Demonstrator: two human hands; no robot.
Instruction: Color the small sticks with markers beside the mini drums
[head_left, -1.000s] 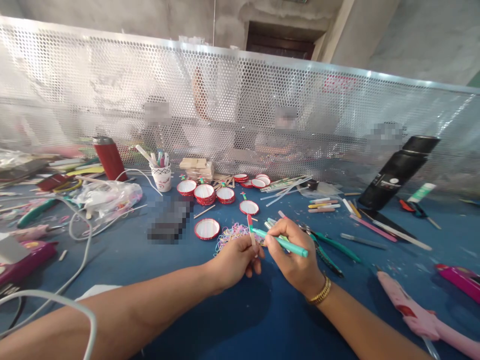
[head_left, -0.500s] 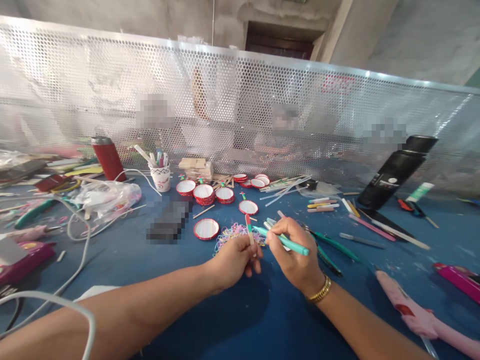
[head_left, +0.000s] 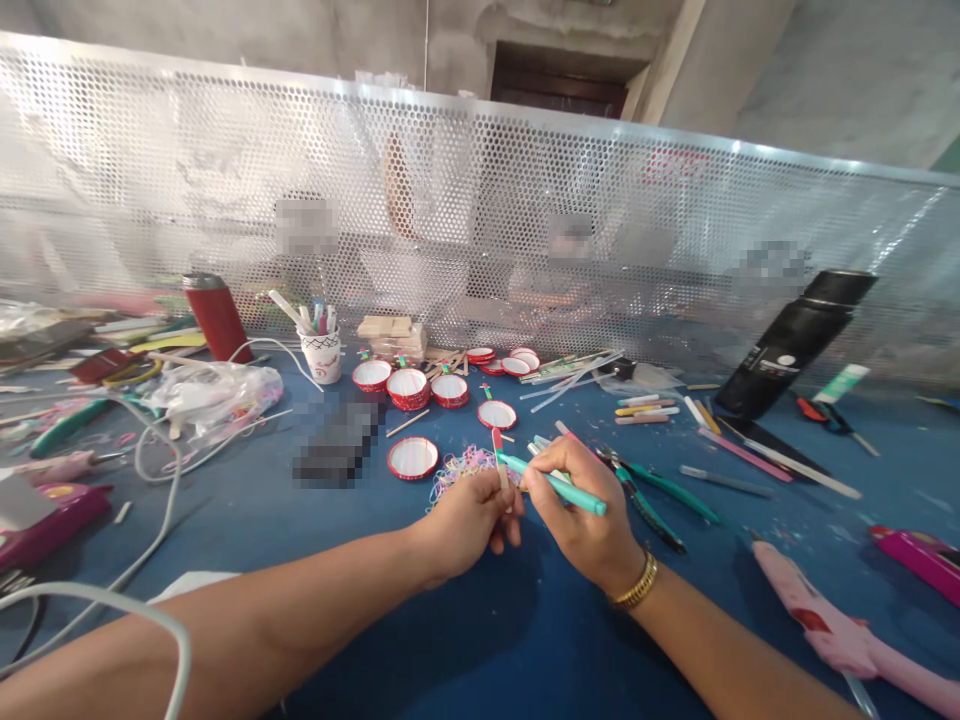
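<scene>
My left hand (head_left: 472,515) pinches a flat wooden craft stick (head_left: 497,442) upright; its top is coloured red, with green just below. In my right hand (head_left: 589,505) is a teal marker pen (head_left: 577,494), held like a pencil, its tip against the green part of the stick. Behind my left hand lies a heap of coloured rubber bands (head_left: 472,462). Round red-rimmed discs with white faces stand beyond, one single disc (head_left: 412,458) being nearest. More pens lie partly hidden behind my right hand.
Green-handled pliers (head_left: 660,495) lie right of my right hand, and a pink glue gun (head_left: 825,615) nearer the right edge. A black bottle (head_left: 795,345) and red tumbler (head_left: 217,315) stand farther back. A white cable (head_left: 176,500) loops at left. A perforated metal screen (head_left: 465,200) borders the table.
My right hand has shifted slightly left, bringing the marker's tip across onto the stick's green part. My left hand has stayed nearly still.
</scene>
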